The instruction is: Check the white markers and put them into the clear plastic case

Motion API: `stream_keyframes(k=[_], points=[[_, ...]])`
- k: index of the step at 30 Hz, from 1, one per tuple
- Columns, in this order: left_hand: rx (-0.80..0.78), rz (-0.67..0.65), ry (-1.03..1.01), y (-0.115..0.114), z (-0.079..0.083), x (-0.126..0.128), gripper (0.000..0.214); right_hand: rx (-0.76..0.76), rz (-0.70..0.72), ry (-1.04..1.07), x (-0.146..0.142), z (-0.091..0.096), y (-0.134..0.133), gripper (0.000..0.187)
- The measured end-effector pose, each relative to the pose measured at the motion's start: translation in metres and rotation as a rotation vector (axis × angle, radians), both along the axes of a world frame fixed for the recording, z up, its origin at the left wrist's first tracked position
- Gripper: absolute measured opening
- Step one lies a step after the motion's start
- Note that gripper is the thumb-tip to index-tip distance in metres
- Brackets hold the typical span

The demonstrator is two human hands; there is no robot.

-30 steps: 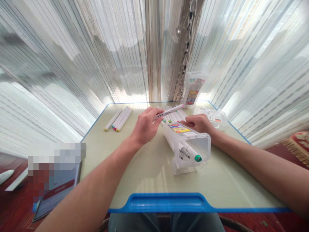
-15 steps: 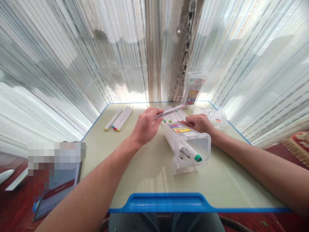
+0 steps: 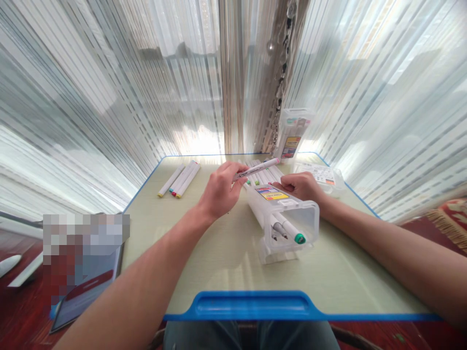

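Observation:
My left hand (image 3: pixel 223 189) is closed around a white marker (image 3: pixel 260 167) with a pink end, held slantwise above the table. Beyond it lie several white markers (image 3: pixel 251 170) in a row, partly hidden by the hand. A clear plastic marker case (image 3: pixel 255 210) lies on its side, its open end facing me and its lid hanging down in front. Inside it are a marker with a green end (image 3: pixel 294 232) and others with bare dark tips. My right hand (image 3: pixel 302 185) is closed behind the case's right side; what its curled fingers hold, if anything, is hidden.
Several more markers (image 3: pixel 184 180) lie at the table's left. An upright clear case (image 3: pixel 293 131) with markers stands at the back right, near another clear case (image 3: pixel 317 175) lying flat. A tablet-like device (image 3: pixel 89 291) sits left of the blue-edged table (image 3: pixel 233 272). Curtains (image 3: pixel 189 87) hang behind.

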State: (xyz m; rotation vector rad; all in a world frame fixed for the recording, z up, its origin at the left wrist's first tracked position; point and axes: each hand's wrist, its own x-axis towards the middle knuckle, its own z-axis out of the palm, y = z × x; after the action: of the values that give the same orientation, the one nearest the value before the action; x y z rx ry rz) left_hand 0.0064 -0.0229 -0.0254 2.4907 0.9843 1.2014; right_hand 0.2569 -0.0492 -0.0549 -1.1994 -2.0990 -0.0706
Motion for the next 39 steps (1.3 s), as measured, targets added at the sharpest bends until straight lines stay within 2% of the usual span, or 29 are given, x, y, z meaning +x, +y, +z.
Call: stream_keyframes(k=[39], points=[[-0.001,-0.012,0.007,-0.001,0.0004,0.0004,0.016,-0.025,-0.024,0.001,-0.001,0.0006,0.0004,0.051]])
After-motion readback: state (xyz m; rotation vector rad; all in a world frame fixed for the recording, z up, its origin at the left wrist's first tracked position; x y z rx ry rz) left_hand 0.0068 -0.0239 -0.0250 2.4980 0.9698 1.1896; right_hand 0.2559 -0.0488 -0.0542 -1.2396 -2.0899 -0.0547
